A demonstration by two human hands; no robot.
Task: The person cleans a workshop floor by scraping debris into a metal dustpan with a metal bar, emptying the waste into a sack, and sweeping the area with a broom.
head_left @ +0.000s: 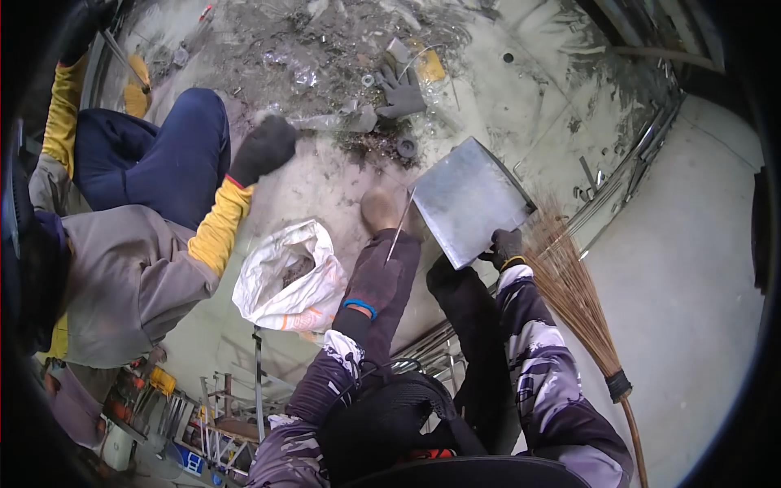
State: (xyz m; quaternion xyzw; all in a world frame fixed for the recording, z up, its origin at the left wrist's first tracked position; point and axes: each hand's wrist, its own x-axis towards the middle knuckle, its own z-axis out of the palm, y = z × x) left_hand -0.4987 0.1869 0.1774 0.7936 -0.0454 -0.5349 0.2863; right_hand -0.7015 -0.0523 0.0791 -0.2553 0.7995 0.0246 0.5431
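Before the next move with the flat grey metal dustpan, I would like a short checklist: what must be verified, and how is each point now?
1. Dark-gloved right hand on the flat grey metal dustpan: ok, fingers at its near edge.
2. Dark-gloved left hand gripping the thin straight rod: cannot tell; its fingers are unclear.
3. White woven sack open: ok, its mouth gapes.
4. Co-worker's dark-gloved hand clear of the dustpan: ok, well apart.
5. Dark scattered floor debris free of gloves: not ok; a loose grey fabric glove lies there.
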